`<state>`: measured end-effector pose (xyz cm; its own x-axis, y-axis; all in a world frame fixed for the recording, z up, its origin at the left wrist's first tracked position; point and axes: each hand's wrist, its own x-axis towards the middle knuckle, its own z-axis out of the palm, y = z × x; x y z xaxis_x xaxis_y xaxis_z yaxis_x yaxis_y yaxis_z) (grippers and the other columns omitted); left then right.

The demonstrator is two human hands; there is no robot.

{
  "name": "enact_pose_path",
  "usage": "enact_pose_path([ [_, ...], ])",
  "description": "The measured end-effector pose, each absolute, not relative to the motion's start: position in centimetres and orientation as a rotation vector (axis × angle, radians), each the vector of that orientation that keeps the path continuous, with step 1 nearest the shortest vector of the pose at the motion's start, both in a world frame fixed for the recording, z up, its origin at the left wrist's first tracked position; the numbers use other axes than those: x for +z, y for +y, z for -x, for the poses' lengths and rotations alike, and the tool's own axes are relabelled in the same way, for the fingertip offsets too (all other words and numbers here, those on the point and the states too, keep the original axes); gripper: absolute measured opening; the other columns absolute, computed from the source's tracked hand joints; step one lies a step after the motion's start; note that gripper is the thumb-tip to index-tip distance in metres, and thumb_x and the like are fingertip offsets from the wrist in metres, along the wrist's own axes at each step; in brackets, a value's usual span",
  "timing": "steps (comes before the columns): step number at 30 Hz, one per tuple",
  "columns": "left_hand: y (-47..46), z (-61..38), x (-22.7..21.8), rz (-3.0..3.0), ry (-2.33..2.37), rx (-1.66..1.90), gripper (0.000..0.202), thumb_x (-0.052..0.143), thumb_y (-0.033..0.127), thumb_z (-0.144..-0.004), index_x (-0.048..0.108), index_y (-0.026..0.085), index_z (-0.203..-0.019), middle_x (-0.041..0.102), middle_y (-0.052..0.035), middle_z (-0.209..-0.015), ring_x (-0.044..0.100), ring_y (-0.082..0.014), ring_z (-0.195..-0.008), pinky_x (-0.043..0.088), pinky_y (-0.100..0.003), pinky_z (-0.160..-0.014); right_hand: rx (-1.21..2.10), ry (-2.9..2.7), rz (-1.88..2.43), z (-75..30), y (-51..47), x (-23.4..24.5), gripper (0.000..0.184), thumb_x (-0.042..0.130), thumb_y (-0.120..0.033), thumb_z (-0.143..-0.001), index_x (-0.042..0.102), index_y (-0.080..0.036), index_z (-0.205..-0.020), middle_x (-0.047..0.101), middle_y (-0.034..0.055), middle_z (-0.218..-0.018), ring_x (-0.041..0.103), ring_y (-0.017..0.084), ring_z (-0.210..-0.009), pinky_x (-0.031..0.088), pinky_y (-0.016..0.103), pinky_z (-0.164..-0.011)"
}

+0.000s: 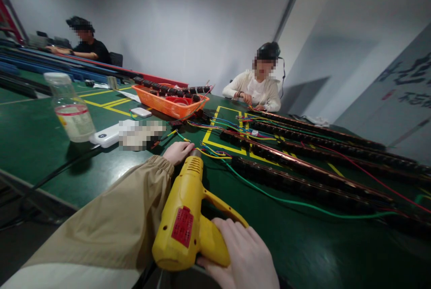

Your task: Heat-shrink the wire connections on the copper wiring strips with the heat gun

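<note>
My right hand [240,257] is wrapped round the grip of a yellow heat gun [186,217] with a red label, its nozzle pointing away toward the wires. My left hand [178,151], in a tan sleeve, lies on the green table [40,150] just ahead of the nozzle, fingers curled near a bundle of yellow, blue and red wires [210,152]. What the left fingers hold is hidden. A green wire [269,194] runs off to the right.
Long dark strips of black components [303,177] stretch to the right. An orange basket [168,102] of parts stands behind, a clear bottle [70,109] and white devices [109,136] at left. One person sits across the table, another far left.
</note>
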<state>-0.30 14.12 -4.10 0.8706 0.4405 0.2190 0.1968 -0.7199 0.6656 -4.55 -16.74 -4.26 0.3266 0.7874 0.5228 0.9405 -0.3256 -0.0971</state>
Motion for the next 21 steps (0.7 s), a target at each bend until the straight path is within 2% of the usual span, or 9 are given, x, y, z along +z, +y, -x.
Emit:
enact_pose_path([
  [3,14.1,0.2,-4.1,-2.416,0.493,0.448,0.045,0.032,0.046,-0.090,0.058,0.016,-0.069,0.059,-0.0034,-0.071,0.049,-0.0137,-0.067,0.028,-0.024,-0.062,-0.513,-1.554,2.224,4.1,-17.7,-4.4,0.049,0.054,-0.063,-0.083,0.051,-0.023,-0.111,0.063,-0.0032,-0.095,0.059,0.017,-0.083,0.041,0.032,-0.074],
  [7,14.0,0.4,-4.1,-2.402,0.474,0.464,0.045,0.031,0.047,-0.090,0.054,0.016,-0.067,0.055,-0.0019,-0.066,0.045,-0.0115,-0.063,0.025,-0.024,-0.061,-0.595,-1.601,2.224,3.7,-18.4,-4.3,0.050,0.039,-0.066,-0.089,0.050,-0.022,-0.111,0.063,-0.0022,-0.095,0.060,0.016,-0.082,0.041,0.032,-0.074],
  [21,14.0,0.6,-4.0,-2.372,0.469,0.441,0.044,0.033,0.047,-0.089,0.058,0.017,-0.070,0.058,-0.0002,-0.068,0.050,-0.0114,-0.067,0.030,-0.024,-0.065,-0.812,-1.662,2.319,1.9,-22.3,-4.0,0.049,0.045,-0.063,-0.088,0.050,-0.019,-0.110,0.065,-0.0016,-0.094,0.063,0.014,-0.080,0.045,0.029,-0.070],
])
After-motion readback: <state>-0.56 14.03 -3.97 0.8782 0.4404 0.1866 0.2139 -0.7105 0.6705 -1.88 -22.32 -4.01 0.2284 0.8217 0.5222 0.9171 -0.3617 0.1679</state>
